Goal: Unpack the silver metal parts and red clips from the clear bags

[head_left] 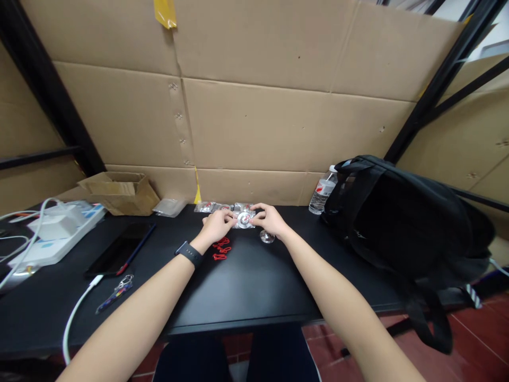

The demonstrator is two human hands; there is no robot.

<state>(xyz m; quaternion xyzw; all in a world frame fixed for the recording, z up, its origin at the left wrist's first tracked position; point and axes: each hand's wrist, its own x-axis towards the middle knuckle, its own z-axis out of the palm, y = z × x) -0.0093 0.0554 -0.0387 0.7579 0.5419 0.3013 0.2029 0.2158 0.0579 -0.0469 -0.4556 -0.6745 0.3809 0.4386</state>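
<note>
Both my hands meet over the far middle of the black desk [246, 286]. My left hand [217, 225], with a dark watch on its wrist, and my right hand [269, 218] pinch a small clear packet [243, 219] with something red inside, held between their fingertips. Small red pieces [220, 249] lie on the desk just below my left hand. A small clear round piece [267, 237] sits under my right wrist. More clear packets [212, 207] lie in a row behind the hands, against the cardboard.
A black backpack [405, 223] fills the right of the desk, a water bottle [323, 192] beside it. At left are an open cardboard box [119, 191], a white power strip [59, 228], a dark phone [121, 248], keys [117, 292] and a white cable [75, 313]. Cardboard sheets wall the back.
</note>
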